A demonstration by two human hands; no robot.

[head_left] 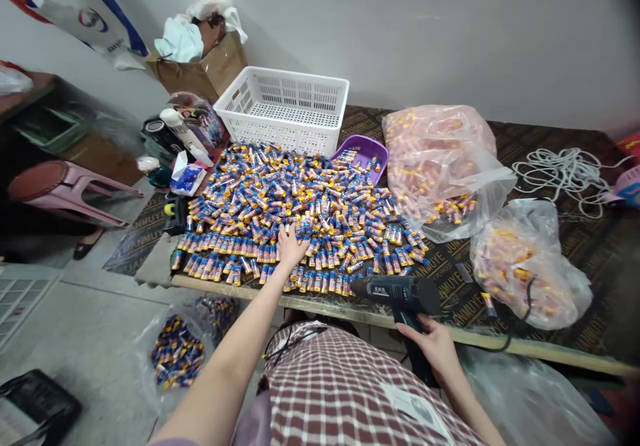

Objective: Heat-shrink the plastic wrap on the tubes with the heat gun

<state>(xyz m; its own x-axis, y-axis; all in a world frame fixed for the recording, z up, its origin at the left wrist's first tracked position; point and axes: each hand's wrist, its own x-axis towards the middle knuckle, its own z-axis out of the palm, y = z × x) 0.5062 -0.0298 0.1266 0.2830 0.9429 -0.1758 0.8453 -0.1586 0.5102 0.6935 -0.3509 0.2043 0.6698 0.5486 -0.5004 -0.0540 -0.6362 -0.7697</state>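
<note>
My right hand (434, 345) is wrapped round the handle of a black heat gun (400, 293) at the table's front edge. The gun's nozzle points left along the front rows. My left hand (291, 247) reaches over a broad spread of small blue, pink and yellow tubes (280, 193), fingers apart and fingertips at the tubes; whether they press on one I cannot tell. Near the front edge many tubes stand side by side in rows (323, 282), while those behind lie jumbled.
Behind the tubes stand a white plastic basket (285, 123) and a purple tray (380, 155) with some tubes. To the right are a large bag (440, 159) and a smaller bag (525, 266) of tubes, plus coiled white cord (560, 173). A tube bag (177, 353) sits on the floor.
</note>
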